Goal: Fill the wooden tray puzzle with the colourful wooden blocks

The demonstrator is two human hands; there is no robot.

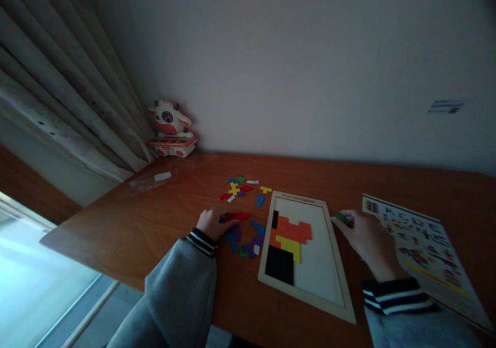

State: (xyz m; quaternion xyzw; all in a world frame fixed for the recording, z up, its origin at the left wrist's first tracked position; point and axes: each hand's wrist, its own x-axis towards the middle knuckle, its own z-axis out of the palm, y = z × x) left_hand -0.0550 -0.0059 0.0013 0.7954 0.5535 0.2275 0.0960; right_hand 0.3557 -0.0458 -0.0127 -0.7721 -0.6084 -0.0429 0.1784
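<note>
My left hand is closed at the left of the puzzle tray, its fingertips on a red puzzle piece among the loose pieces. My right hand is to the right of the tray, pinching a green puzzle piece between thumb and fingers. Between them lies a wooden-framed puzzle tray. Inside it, orange pieces, a yellow piece and a black block sit toward the left side. Several blue, purple and green pieces lie close to my left hand, such as a blue piece.
Behind my left hand is a scattered group of pieces with a yellow cross-shaped one. A printed pattern sheet lies at the right. A cow toy and a clear plastic bag are at the table's back left, near a curtain.
</note>
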